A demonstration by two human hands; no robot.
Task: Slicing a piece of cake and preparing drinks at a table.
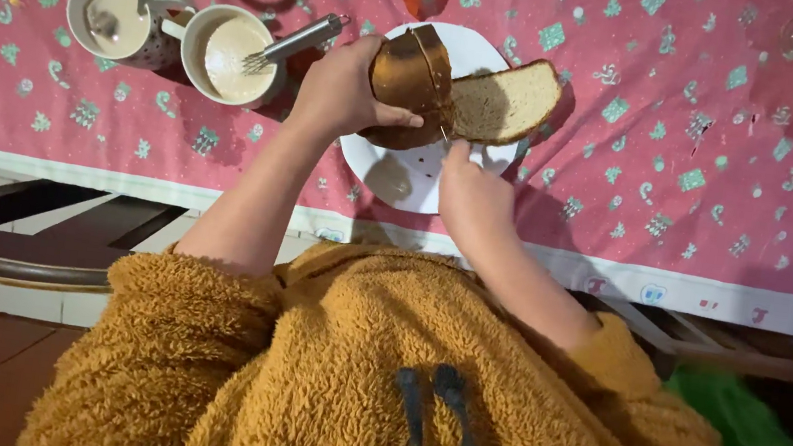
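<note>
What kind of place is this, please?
Probably a home dining or kitchen table. A patterned pink tablecloth covers it, two mugs of a pale drink stand there, and the left hand holds a bread loaf over a white plate.

No packages, labels, signs or screens show anywhere in the head view.
</note>
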